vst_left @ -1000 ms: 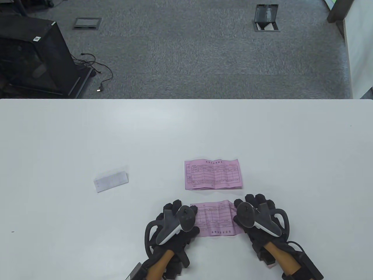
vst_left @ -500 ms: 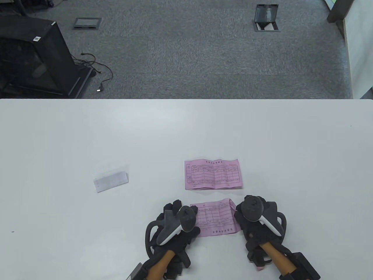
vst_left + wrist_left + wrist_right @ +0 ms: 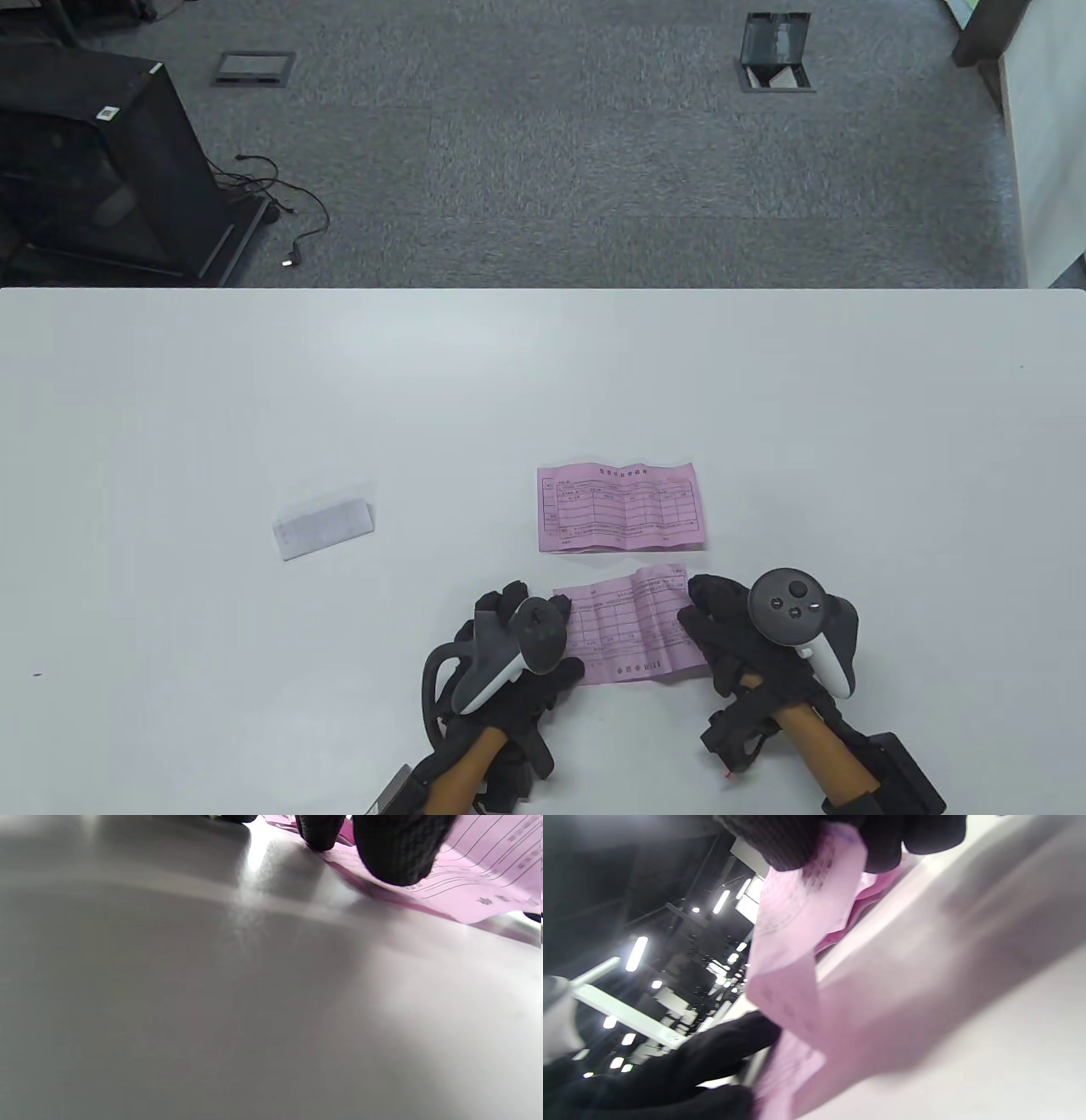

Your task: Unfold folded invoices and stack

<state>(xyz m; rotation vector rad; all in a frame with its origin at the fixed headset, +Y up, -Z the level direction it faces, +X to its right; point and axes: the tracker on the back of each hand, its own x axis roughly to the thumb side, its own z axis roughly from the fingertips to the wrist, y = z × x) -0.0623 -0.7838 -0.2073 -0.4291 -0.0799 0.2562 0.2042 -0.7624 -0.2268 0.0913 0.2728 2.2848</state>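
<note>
A creased pink invoice (image 3: pixel 632 628) lies near the table's front edge between my hands. My left hand (image 3: pixel 562 638) rests on its left edge, and in the left wrist view the fingertips (image 3: pixel 394 853) press down on the pink invoice (image 3: pixel 479 878). My right hand (image 3: pixel 697 624) pinches the right edge and holds it lifted off the table. The right wrist view shows its fingers (image 3: pixel 793 840) clamped on the raised, curling pink invoice (image 3: pixel 793 942). A second pink invoice (image 3: pixel 622 508) lies unfolded and flat just beyond. A folded white slip (image 3: pixel 323 527) sits to the left.
The white table (image 3: pixel 543 382) stretches wide around the papers, its far edge meeting grey carpet. A black cabinet (image 3: pixel 93 161) with cables and two floor boxes (image 3: pixel 776 59) stand on the floor beyond the table.
My right hand has turned and risen, lifting the near invoice's right edge off the table. The left hand and the other papers have not moved.
</note>
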